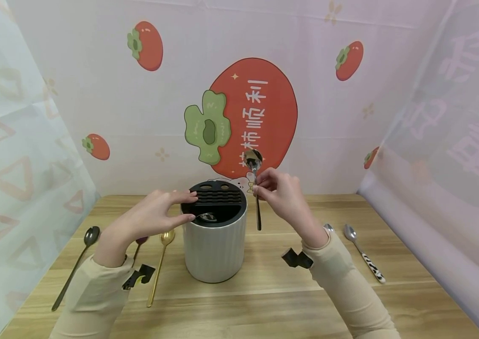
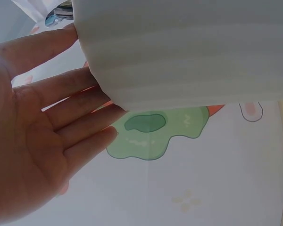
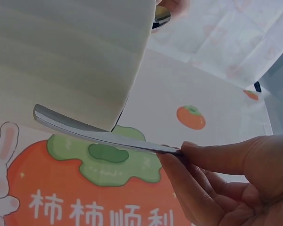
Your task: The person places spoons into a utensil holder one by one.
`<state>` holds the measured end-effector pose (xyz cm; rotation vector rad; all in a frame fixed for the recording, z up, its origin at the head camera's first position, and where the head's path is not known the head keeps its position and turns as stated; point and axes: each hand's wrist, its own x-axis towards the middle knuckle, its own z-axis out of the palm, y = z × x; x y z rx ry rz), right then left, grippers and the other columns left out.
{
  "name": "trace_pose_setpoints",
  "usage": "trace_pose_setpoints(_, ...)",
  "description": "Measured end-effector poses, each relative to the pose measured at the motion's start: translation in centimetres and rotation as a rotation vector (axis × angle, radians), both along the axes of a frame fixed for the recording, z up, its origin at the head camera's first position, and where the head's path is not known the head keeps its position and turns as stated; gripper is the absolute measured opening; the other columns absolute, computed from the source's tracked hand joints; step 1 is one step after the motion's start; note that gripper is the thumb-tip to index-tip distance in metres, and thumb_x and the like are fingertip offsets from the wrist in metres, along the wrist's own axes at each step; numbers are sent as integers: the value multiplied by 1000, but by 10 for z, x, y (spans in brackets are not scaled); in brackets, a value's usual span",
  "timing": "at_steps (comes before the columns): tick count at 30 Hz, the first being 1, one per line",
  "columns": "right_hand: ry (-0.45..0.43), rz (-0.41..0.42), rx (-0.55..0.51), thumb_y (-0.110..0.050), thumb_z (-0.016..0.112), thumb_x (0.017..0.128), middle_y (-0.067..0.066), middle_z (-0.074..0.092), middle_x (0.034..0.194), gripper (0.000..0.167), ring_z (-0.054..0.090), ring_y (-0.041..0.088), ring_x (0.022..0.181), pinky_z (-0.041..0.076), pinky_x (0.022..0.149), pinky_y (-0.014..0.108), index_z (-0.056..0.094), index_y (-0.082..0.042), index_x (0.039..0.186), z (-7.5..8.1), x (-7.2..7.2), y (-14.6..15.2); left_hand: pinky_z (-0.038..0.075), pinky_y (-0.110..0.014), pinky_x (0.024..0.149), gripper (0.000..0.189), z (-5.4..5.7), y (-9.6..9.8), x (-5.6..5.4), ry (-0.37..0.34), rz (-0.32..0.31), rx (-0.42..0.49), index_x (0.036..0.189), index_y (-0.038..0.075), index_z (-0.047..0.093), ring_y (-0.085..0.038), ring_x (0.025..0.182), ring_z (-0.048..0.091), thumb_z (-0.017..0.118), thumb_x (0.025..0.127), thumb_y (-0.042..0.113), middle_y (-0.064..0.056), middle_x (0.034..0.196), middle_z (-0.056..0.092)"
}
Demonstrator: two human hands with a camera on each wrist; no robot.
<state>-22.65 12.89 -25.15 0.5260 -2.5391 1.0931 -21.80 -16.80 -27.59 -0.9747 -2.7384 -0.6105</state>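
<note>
A white ribbed utensil holder (image 1: 215,254) with a black slotted lid (image 1: 219,205) stands upright on the table. My left hand (image 1: 154,214) rests at the left of its rim, fingers extended; the left wrist view shows the fingertips against the white wall (image 2: 188,52). A silver spoon's bowl (image 1: 208,217) shows in the lid's front opening. To the right of the holder, my right hand (image 1: 279,190) pinches another silver spoon (image 1: 258,207) by its handle between thumb and fingers, bowl up. In the right wrist view its handle (image 3: 99,135) points down beside the holder.
Left on the wooden table (image 1: 273,306) lie a black spoon (image 1: 91,236), a purple spoon (image 1: 141,241) partly behind my left arm, and a gold spoon (image 1: 166,238). On the right are a spoon with a black-and-white patterned handle (image 1: 372,267) and another spoon (image 1: 328,227), mostly hidden.
</note>
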Motion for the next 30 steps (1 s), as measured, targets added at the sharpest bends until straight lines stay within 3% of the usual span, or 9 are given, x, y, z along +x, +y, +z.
trace_pose_setpoints(30,70,38,-205,-14,72,85,7,71,84,15,69,14,72,57,66,23,67,-5,95,16,-1,-9,43,-47,101,42,-1,-1,0,6,-10,3,126,12,63,-28,124,53,64,90,34,-5,134,58)
